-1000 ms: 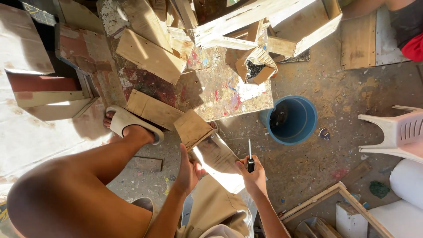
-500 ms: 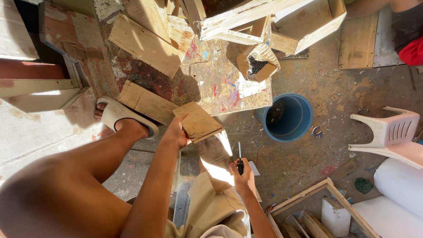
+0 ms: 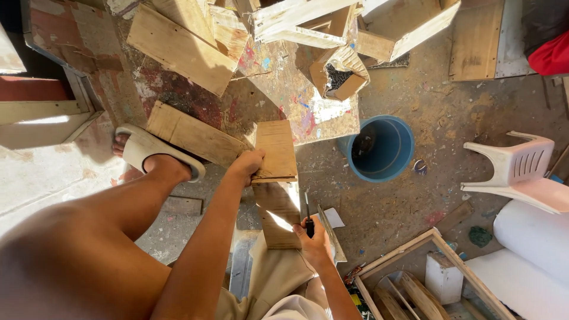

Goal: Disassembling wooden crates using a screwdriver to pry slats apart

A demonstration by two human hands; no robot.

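small wood board [image 3: 276, 150] gripped at its near-left edge by left hand [image 3: 248, 163], blue bucket [image 3: 379, 148] just right of board, right hand [image 3: 312, 238] below board, closed round a dark-handled tool [image 3: 308, 218], sandalled foot [image 3: 155, 155] left of board

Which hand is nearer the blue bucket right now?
Right. The right hand, holding a dark-handled tool, sits below-left of the blue bucket; the left hand grips the wooden board farther left.

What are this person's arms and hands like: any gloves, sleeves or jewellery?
Both arms are bare, with no sleeves showing. The left hand and the right hand wear no gloves, and no watch, ring or bracelet is visible. Further down are khaki shorts and a pale slide sandal.
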